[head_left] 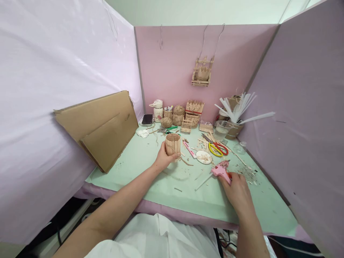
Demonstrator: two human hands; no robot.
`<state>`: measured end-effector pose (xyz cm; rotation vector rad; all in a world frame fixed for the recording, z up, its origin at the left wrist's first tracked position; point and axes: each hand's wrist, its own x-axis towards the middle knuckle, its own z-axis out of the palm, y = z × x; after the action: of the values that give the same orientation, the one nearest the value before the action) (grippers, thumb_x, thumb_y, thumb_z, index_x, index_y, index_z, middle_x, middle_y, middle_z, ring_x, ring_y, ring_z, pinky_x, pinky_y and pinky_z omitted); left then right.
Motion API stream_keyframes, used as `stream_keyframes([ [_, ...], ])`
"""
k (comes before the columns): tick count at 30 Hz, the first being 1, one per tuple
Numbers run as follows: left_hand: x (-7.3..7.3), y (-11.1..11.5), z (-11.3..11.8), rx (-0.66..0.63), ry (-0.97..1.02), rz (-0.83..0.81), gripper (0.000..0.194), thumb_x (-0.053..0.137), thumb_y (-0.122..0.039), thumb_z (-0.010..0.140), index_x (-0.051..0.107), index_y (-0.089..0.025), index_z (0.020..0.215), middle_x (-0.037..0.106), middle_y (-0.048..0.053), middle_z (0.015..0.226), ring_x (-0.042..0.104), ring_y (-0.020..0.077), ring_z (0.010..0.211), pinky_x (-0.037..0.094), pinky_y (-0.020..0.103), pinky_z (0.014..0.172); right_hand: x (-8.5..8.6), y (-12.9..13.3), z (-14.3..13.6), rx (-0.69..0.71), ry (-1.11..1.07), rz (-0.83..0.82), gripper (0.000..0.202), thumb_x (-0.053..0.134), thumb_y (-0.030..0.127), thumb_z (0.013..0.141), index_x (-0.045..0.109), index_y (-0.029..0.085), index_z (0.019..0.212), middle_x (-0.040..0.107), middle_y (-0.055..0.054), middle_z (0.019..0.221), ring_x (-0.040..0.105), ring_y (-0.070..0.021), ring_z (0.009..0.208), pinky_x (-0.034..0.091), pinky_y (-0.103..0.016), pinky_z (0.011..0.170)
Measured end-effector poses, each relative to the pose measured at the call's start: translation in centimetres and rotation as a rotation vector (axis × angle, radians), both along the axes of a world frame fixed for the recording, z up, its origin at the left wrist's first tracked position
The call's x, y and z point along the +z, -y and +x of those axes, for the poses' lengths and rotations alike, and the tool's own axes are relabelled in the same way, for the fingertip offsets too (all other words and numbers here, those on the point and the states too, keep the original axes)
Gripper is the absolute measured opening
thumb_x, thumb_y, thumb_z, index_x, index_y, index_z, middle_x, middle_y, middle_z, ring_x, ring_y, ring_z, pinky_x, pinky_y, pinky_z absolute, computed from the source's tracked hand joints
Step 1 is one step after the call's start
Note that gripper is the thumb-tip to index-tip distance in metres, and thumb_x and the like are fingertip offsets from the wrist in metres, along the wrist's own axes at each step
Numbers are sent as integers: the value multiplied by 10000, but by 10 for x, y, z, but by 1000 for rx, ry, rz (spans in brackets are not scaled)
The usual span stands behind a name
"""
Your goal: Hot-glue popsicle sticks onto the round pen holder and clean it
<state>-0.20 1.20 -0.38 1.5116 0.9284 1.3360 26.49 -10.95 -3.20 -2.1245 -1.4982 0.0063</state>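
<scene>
Near the middle of the table, my left hand (164, 158) is closed around a small round cup made of wooden sticks (173, 144), which stands upright with its open top showing. A short piece of brown twine (186, 162) trails from beside its base. Over to the right, my right hand (236, 186) is wrapped round the handle of a pink glue gun (220, 170). The gun's nozzle points away to the upper right, and a clear glue stick (203, 182) sticks out of its rear toward the lower left.
A white dish (204, 157), a pink cutter (189, 149) and scissors (215, 149) lie between and beyond my hands. Cardboard (104, 125) leans at the left. Twine balls (166, 122), a bottle (158, 111), a plastic cup (221, 130) and white sticks (236, 107) stand at the back.
</scene>
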Motion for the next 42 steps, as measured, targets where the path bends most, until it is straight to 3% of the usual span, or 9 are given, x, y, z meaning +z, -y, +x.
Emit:
stream_keyframes([
  [3, 0, 0, 0, 5, -15, -8, 668, 751, -258, 587, 403, -184, 1153, 538, 87, 1181, 531, 232, 1085, 449, 369, 919, 8, 0, -3, -15, -235, 124, 508, 429, 497, 820, 593, 102, 1094, 616, -182, 993, 557, -302, 932, 435, -399, 778],
  [8, 0, 1, 1, 5, -35, -14, 659, 747, -271, 588, 409, -180, 1146, 550, 85, 1165, 537, 230, 1074, 455, 366, 901, 28, 4, -26, 72, -824, 265, 450, 428, 531, 838, 625, 159, 997, 663, -121, 996, 602, -226, 841, 462, -312, 668],
  [12, -1, 1, 1, 3, -46, -4, 661, 750, -280, 588, 409, -181, 1146, 548, 87, 1172, 538, 234, 1077, 456, 374, 899, 32, 5, -59, 201, -1004, 275, 415, 521, 521, 803, 654, 142, 905, 668, -90, 835, 573, -176, 697, 442, -269, 583],
  [18, 0, 3, 2, 4, -97, 14, 641, 747, -277, 593, 419, -176, 1135, 562, 92, 1161, 543, 238, 1063, 455, 377, 896, 24, 2, -102, 405, -1031, 311, 423, 468, 505, 846, 653, 141, 958, 652, -74, 803, 540, -147, 631, 395, -245, 500],
  [22, 2, 5, 2, 26, -151, 21, 648, 737, -253, 599, 421, -187, 1162, 565, 84, 1175, 543, 239, 1071, 448, 382, 907, 19, 1, -115, 444, -922, 293, 352, 505, 451, 822, 647, 150, 934, 651, -59, 788, 524, -138, 593, 400, -242, 499],
  [31, 0, 6, 3, 10, -173, 20, 678, 742, -243, 592, 421, -198, 1187, 567, 74, 1193, 543, 235, 1075, 453, 360, 889, 20, 0, -120, 445, -767, 285, 299, 520, 426, 812, 638, 161, 887, 619, -27, 719, 499, -137, 565, 424, -255, 556],
  [36, -1, 6, 3, 10, -169, 22, 670, 744, -277, 601, 427, -198, 1186, 571, 75, 1197, 548, 230, 1067, 453, 355, 885, 9, -2, -118, 481, -689, 307, 299, 521, 434, 824, 624, 167, 907, 648, -47, 833, 579, -174, 730, 457, -273, 694],
  [42, 1, 8, 4, -7, -153, 31, 642, 738, -299, 619, 437, -191, 1175, 576, 79, 1191, 555, 227, 1059, 457, 352, 881, 0, -4, -118, 474, -663, 314, 313, 517, 427, 829, 623, 171, 976, 651, -41, 810, 579, -174, 716, 461, -271, 676],
])
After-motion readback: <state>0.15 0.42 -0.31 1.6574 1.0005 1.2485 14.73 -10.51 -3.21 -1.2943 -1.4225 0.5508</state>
